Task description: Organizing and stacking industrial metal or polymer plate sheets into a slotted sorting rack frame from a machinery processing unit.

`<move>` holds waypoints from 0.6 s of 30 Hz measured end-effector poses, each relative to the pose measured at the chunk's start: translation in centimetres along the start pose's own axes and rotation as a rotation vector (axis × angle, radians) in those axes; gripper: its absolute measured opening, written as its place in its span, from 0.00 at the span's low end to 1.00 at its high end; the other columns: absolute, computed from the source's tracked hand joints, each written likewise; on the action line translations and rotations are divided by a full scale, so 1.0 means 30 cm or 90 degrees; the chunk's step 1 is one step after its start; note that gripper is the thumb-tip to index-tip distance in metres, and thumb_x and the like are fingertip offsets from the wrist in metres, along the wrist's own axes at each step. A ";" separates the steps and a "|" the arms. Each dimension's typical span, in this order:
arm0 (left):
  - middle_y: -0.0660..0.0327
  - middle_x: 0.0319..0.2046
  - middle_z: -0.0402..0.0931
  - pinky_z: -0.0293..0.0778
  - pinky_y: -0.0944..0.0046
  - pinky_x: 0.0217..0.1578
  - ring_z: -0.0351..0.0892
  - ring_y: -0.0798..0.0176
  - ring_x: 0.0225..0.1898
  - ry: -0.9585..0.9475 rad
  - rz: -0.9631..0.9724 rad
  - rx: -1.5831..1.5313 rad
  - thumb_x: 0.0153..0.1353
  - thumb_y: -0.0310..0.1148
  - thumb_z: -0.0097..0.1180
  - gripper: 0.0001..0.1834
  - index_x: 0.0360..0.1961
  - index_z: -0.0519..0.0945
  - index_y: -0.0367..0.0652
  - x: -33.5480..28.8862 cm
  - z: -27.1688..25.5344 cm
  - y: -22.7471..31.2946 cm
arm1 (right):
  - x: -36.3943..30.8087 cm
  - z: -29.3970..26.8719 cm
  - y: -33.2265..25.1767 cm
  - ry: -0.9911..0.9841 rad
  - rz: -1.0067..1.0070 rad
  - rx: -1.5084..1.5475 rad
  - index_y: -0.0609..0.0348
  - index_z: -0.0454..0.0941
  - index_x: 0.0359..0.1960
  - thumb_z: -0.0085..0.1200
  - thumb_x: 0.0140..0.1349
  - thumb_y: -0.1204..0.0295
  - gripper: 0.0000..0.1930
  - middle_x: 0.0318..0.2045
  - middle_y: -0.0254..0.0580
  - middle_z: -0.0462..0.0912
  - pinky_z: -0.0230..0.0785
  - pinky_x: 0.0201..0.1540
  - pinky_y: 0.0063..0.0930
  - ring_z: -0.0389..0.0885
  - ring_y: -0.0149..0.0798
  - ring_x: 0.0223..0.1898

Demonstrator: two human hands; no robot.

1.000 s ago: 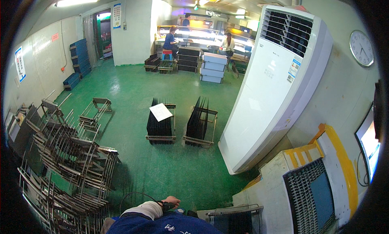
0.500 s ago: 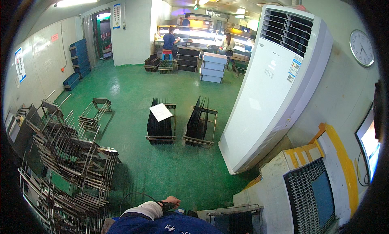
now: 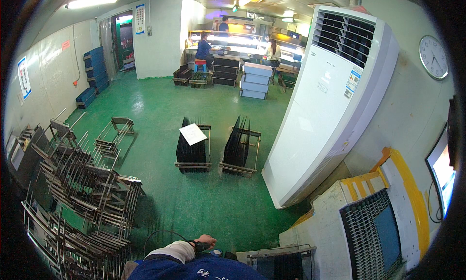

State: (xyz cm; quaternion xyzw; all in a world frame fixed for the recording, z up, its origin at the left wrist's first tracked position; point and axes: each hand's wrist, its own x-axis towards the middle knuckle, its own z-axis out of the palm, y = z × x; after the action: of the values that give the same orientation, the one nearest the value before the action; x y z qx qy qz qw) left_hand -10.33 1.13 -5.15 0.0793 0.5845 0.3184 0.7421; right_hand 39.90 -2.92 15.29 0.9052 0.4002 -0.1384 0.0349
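My left hand [image 3: 207, 240] is low in the middle of the view, in front of my dark blue top. Its fingers look loosely curled, and I see nothing in them. A white cuff [image 3: 175, 252] and a dark band [image 3: 199, 246] are around the wrist, and a thin black cable [image 3: 162, 232] loops beside the forearm. My right hand is out of sight. Beyond my hand, two metal racks of thin dark panels stand on the floor: the left rack [image 3: 192, 156] has a white sheet [image 3: 192, 134] on top, the right rack [image 3: 239, 151] has none.
Several metal racks [image 3: 97, 183] crowd the left side. A tall white air conditioner [image 3: 320, 115] stands at the right, with a taped machine [image 3: 359, 217] nearer. Another rack [image 3: 281, 260] is low right. Crates [image 3: 255, 81] and seated people are at the back.
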 end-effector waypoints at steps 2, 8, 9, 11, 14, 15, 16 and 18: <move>0.60 0.16 0.69 0.63 0.63 0.13 0.68 0.65 0.15 0.010 0.004 0.019 0.57 0.29 0.53 0.09 0.22 0.71 0.38 0.002 0.003 0.001 | -0.001 -0.004 -0.001 -0.003 -0.001 0.000 0.61 0.78 0.42 0.49 0.52 0.41 0.32 0.42 0.56 0.78 0.64 0.48 0.46 0.74 0.56 0.47; 0.59 0.17 0.71 0.65 0.65 0.13 0.70 0.65 0.15 0.022 0.018 0.021 0.56 0.29 0.53 0.08 0.23 0.72 0.38 0.003 0.011 -0.006 | 0.002 -0.004 0.005 -0.013 0.007 -0.001 0.62 0.77 0.42 0.48 0.52 0.41 0.33 0.43 0.56 0.78 0.64 0.49 0.46 0.74 0.56 0.48; 0.58 0.17 0.71 0.66 0.65 0.13 0.71 0.65 0.16 -0.004 0.008 -0.005 0.56 0.29 0.53 0.08 0.24 0.73 0.37 0.012 0.000 -0.011 | -0.005 -0.012 -0.001 -0.015 0.006 -0.008 0.62 0.77 0.43 0.48 0.52 0.41 0.33 0.43 0.56 0.77 0.64 0.49 0.46 0.73 0.56 0.48; 0.58 0.18 0.72 0.66 0.65 0.13 0.72 0.64 0.16 0.007 0.007 -0.004 0.56 0.29 0.54 0.08 0.25 0.73 0.36 0.033 -0.015 -0.022 | 0.001 -0.004 0.003 -0.017 0.004 -0.015 0.61 0.77 0.43 0.48 0.52 0.41 0.33 0.43 0.56 0.77 0.64 0.49 0.46 0.73 0.56 0.48; 0.57 0.18 0.72 0.67 0.64 0.13 0.72 0.63 0.16 0.023 0.010 0.003 0.56 0.30 0.54 0.08 0.25 0.73 0.35 0.054 -0.034 -0.038 | 0.025 0.032 0.020 -0.004 -0.018 -0.016 0.62 0.77 0.43 0.47 0.53 0.41 0.33 0.43 0.55 0.77 0.64 0.49 0.46 0.73 0.56 0.48; 0.57 0.18 0.73 0.67 0.64 0.13 0.73 0.63 0.16 0.027 0.014 0.009 0.55 0.30 0.55 0.08 0.26 0.73 0.35 0.058 -0.039 -0.043 | 0.023 0.033 0.015 -0.004 -0.018 -0.017 0.62 0.77 0.43 0.47 0.53 0.41 0.33 0.43 0.55 0.77 0.64 0.49 0.46 0.73 0.56 0.48; 0.57 0.18 0.73 0.67 0.64 0.13 0.73 0.63 0.16 0.022 0.010 0.012 0.55 0.30 0.55 0.08 0.26 0.73 0.35 0.042 -0.012 -0.029 | 0.020 0.031 0.017 -0.004 -0.009 -0.019 0.62 0.77 0.43 0.47 0.53 0.41 0.33 0.43 0.55 0.77 0.64 0.49 0.46 0.73 0.56 0.48; 0.60 0.17 0.67 0.59 0.66 0.14 0.65 0.67 0.15 0.032 0.011 0.030 0.59 0.28 0.50 0.08 0.25 0.66 0.38 -0.014 0.035 0.002 | 0.011 0.022 0.017 -0.005 -0.002 -0.019 0.62 0.77 0.43 0.47 0.53 0.41 0.33 0.43 0.55 0.77 0.64 0.49 0.46 0.73 0.56 0.48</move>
State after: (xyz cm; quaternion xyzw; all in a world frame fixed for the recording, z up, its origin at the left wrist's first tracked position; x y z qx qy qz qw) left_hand -9.45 1.21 -4.46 0.0938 0.6099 0.3130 0.7220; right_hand 40.34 -3.15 14.53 0.9035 0.4034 -0.1362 0.0497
